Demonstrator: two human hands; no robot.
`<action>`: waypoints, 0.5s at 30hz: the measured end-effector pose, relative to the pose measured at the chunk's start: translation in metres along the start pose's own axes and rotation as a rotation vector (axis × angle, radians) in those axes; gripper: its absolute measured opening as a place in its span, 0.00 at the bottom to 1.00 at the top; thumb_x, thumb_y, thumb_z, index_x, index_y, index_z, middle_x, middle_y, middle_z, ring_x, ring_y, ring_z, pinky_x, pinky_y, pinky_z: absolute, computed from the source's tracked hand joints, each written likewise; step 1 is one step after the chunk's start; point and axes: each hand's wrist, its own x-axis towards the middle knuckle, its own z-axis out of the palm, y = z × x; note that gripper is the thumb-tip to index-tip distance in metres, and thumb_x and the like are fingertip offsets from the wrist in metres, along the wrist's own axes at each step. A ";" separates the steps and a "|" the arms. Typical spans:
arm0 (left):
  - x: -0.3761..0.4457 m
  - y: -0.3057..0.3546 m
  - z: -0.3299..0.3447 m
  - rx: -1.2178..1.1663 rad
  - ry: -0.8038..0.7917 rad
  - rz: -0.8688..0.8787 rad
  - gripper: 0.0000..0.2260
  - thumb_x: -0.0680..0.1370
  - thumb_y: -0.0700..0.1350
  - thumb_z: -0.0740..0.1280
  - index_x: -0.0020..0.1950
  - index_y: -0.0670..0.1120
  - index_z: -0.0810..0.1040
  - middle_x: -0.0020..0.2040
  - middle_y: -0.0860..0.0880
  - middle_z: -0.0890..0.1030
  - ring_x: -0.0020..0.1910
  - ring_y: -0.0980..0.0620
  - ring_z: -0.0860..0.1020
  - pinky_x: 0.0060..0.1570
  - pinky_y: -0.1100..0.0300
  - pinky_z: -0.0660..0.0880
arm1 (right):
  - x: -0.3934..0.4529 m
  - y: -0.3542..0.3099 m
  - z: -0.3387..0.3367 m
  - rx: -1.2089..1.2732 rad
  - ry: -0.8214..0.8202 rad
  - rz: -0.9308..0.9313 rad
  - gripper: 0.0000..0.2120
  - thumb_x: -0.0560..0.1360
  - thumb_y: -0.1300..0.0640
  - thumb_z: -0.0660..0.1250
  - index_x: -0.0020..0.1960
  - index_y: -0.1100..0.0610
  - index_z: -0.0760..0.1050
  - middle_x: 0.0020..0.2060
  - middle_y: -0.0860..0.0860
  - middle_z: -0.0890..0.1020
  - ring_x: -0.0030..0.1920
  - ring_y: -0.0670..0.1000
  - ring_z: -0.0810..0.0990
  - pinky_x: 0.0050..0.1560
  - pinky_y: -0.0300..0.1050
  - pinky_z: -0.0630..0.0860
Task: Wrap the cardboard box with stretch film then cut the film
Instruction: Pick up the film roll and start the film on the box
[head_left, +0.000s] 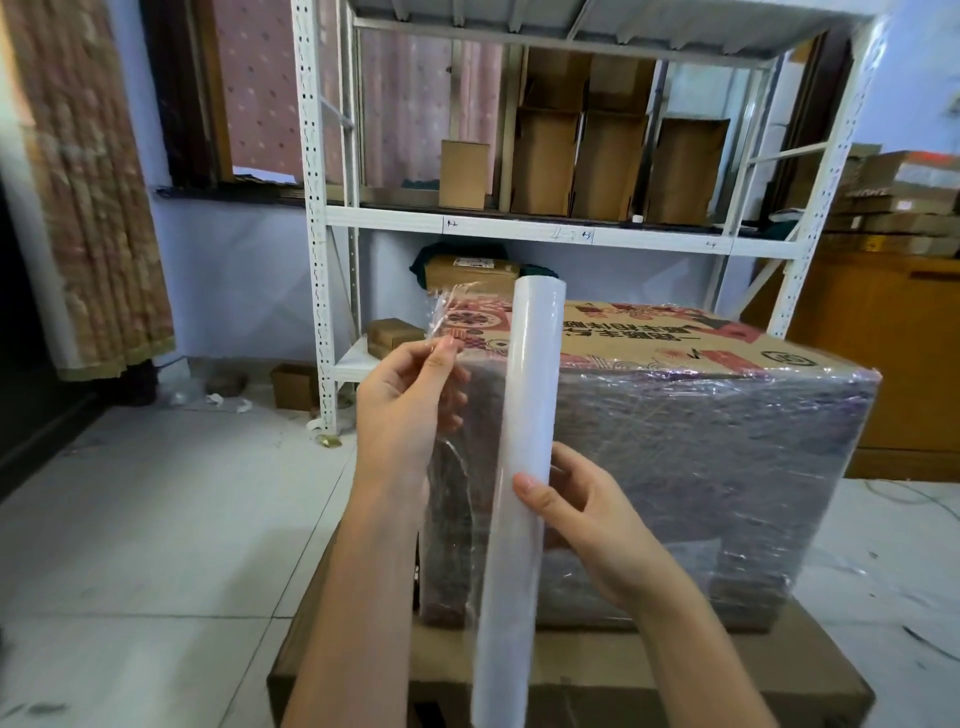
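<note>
Right hand (587, 525) grips film roll (519, 467) | upright (slightly tilted) | beside box (701, 441)

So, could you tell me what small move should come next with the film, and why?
Probably press the loose film end, pinched by the left hand, down onto the box at its near corner. The right hand holds the roll upright beside the box, whose side already looks wrapped, so the free end needs anchoring.
</note>
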 end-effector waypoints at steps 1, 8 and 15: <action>0.001 -0.001 -0.002 0.007 -0.015 -0.013 0.04 0.77 0.44 0.66 0.44 0.48 0.79 0.32 0.53 0.79 0.31 0.57 0.74 0.28 0.67 0.71 | 0.000 0.000 0.002 0.003 -0.004 0.005 0.18 0.70 0.50 0.71 0.57 0.50 0.72 0.47 0.47 0.82 0.50 0.46 0.82 0.44 0.41 0.79; 0.002 -0.013 -0.003 0.044 0.014 0.110 0.05 0.76 0.48 0.66 0.42 0.50 0.80 0.28 0.56 0.77 0.30 0.61 0.73 0.32 0.66 0.71 | 0.000 0.005 0.014 0.017 0.005 0.016 0.24 0.64 0.52 0.75 0.57 0.53 0.72 0.48 0.51 0.82 0.49 0.48 0.83 0.43 0.40 0.78; 0.002 -0.021 -0.006 0.006 -0.026 0.273 0.08 0.77 0.36 0.65 0.47 0.47 0.80 0.35 0.52 0.79 0.32 0.56 0.75 0.30 0.65 0.73 | 0.002 0.006 0.026 -0.018 0.074 -0.040 0.15 0.69 0.44 0.65 0.52 0.49 0.75 0.43 0.49 0.82 0.48 0.51 0.82 0.42 0.39 0.78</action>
